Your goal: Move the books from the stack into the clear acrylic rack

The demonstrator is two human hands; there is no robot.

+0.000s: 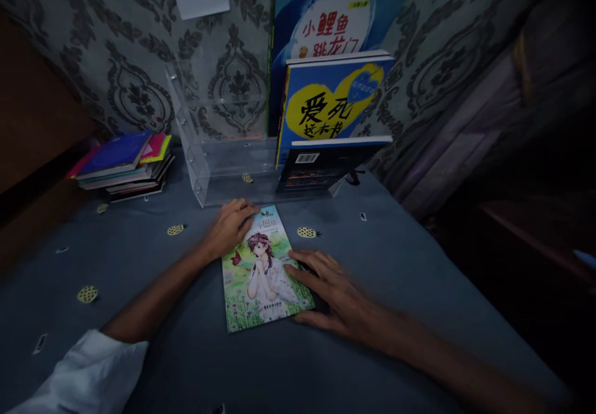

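Note:
A thin paperback book (265, 277) with a drawn figure in white among green plants on its cover lies face up on the dark table. My left hand (233, 226) rests at the book's upper left edge, its fingers stretched out towards the top corner. Against the right edge is my right hand (328, 290), its fingers spread with the tips on the cover and the thumb near the lower right corner. Both hands touch the book without visibly gripping it. The undersides of the fingers are hidden.
Behind the book stands a clear acrylic rack (200, 172). It holds a black book (316, 166), a blue and yellow book (298, 100) and a large blue picture book (288, 23). A stack of books (123, 162) sits at the left back of the patterned tablecloth (186, 352).

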